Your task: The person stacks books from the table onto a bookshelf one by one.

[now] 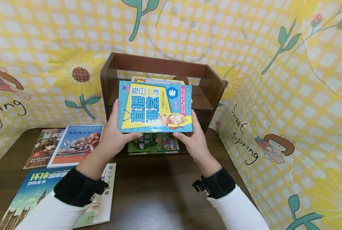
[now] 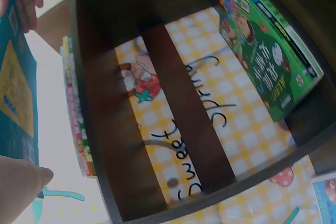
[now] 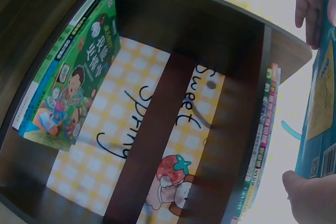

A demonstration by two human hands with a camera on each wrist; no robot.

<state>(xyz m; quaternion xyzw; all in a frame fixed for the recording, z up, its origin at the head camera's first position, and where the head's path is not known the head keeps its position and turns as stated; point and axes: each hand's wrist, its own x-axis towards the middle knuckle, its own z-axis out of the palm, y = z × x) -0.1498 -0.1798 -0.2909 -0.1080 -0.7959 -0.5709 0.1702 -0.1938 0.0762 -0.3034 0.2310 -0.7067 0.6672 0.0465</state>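
A blue and yellow paperback book (image 1: 171,95) is held up in front of the shelf, its cover facing up toward the head camera. My left hand (image 1: 115,129) grips its left edge, thumb along the near side. On the opposite edge my right hand (image 1: 194,139) holds it the same way. Behind and partly hidden by this book stands a dark brown two-tier wooden bookshelf (image 1: 107,83). Several thin books (image 1: 159,79) lie on its upper tier. A green picture book (image 2: 257,59) rests on other books in the lower tier.
On the brown table (image 1: 153,191) to the left lie a blue-covered book (image 1: 79,142), a brown-toned book (image 1: 41,150), a large travel-style book (image 1: 30,188) and a white book (image 1: 107,198), partly under my left forearm. Yellow checked cloth (image 1: 274,95) hangs behind and on the right.
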